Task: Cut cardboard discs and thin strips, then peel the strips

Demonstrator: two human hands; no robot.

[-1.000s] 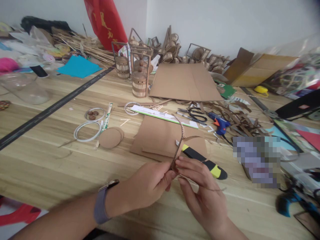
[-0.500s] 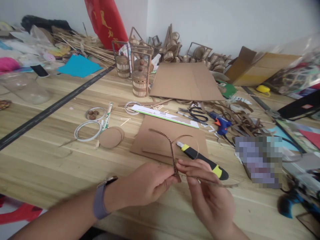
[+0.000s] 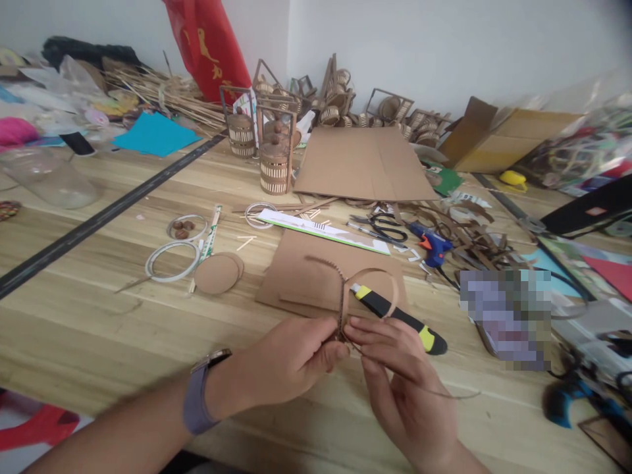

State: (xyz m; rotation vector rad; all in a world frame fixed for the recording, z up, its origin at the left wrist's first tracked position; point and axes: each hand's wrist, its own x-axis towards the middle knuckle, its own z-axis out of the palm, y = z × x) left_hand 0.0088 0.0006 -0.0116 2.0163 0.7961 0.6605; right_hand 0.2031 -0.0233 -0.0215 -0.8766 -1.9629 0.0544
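Note:
My left hand (image 3: 291, 355), with a watch on the wrist, pinches the near end of a narrow corrugated cardboard strip (image 3: 341, 289). The strip stands on edge and its far end curls left. Fingers of my right hand (image 3: 405, 375) press together at the same spot, closed on a thin brown paper strip (image 3: 394, 289) that loops beyond them; a thin tail sticks out to the right. Fingertips hide where the two strips meet. Just past my right hand lies a black and yellow utility knife (image 3: 390, 309), partly on a flat cardboard piece (image 3: 301, 276).
Cardboard discs (image 3: 217, 273) and tape rolls (image 3: 172, 261) lie left. A ruler-like white strip (image 3: 326, 230), scissors (image 3: 388, 227) and a blue glue gun (image 3: 433, 247) are ahead. Small lidded baskets (image 3: 275, 168) and a large cardboard sheet (image 3: 365, 161) stand farther back. Pliers (image 3: 567, 398) lie right.
The paper strip has turned, so its loop now shows more of its flat face beside the corrugated strip. Its tail has dropped lower. Both hands remain together.

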